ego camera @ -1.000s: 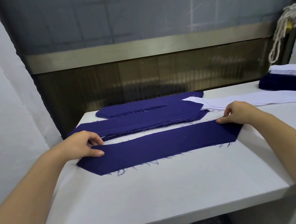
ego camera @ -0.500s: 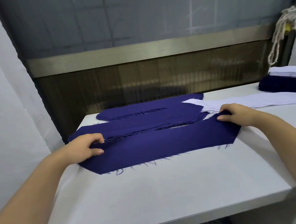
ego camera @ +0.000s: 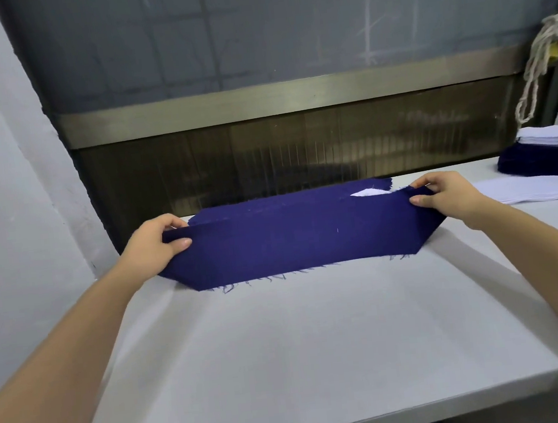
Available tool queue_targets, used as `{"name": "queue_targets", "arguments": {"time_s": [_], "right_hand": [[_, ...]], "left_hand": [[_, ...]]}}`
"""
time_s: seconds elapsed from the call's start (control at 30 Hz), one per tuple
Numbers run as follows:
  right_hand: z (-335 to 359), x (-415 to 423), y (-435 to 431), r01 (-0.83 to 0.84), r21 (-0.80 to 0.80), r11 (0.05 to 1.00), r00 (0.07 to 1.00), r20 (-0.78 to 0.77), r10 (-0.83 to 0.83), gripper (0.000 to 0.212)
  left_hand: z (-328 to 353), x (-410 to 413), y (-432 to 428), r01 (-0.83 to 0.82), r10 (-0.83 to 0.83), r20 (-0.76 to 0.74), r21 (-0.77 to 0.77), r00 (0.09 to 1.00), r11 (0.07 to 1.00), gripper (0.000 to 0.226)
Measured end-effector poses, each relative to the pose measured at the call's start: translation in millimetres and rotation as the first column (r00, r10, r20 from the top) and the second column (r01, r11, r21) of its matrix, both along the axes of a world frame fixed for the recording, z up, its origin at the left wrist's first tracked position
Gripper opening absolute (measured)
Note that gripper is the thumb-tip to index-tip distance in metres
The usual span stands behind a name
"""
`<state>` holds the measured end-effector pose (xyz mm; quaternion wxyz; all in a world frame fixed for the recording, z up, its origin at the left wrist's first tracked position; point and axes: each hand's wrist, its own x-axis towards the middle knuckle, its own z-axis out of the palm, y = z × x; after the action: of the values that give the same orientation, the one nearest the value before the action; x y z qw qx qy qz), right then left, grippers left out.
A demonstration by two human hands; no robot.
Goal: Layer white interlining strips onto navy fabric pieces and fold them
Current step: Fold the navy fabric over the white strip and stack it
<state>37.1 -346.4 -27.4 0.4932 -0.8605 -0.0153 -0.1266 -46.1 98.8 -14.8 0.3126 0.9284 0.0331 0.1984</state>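
Broadly, the white surface (ego camera: 319,345) fills the lower half of what we see, running away from us to a dark ribbed panel (ego camera: 299,154). Above that sit a brass-coloured band (ego camera: 293,98) and a grey board (ego camera: 251,24) with faint chalk lines.

Across the far middle of the surface stretches the navy piece (ego camera: 291,241), a long strip with slanted ends. Its frayed lower edge (ego camera: 243,282) lies on the surface, while its upper edge appears lifted between our two hands. Our left grip (ego camera: 157,244) pinches the upper left corner, thumb on the near face and fingers curled over the top. Our right grip (ego camera: 448,197) holds the upper right corner the same way, thumb in front and fingers wrapped behind the edge.

Just behind the held piece, more navy cloth (ego camera: 270,203) lies flat against the panel, mostly hidden by it.

To the right, beside our right grip, lies a flat pile of white strips (ego camera: 530,190). Beyond it, at the far right edge, is a navy stack (ego camera: 547,159) with white layers (ego camera: 555,137) on top.

A pale cord (ego camera: 537,63) hangs in loops above that stack.

Smallest, a white corner (ego camera: 368,192) peeks out over the held piece's upper edge, near our right grip.
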Motion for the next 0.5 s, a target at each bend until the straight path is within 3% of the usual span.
{"name": "queue_targets", "arguments": {"time_s": [0.2, 0.5], "right_hand": [[18, 33, 29, 0.047, 0.025, 0.999, 0.999, -0.021, -0.047, 0.03], [19, 71, 65, 0.021, -0.233, 0.972, 0.995, -0.089, -0.042, 0.036]], "left_hand": [[6, 32, 16, -0.079, 0.08, -0.024, 0.028, 0.996, 0.996, 0.02], [0, 66, 38, -0.142, 0.159, -0.114, 0.147, 0.981, 0.979, 0.023]]}}
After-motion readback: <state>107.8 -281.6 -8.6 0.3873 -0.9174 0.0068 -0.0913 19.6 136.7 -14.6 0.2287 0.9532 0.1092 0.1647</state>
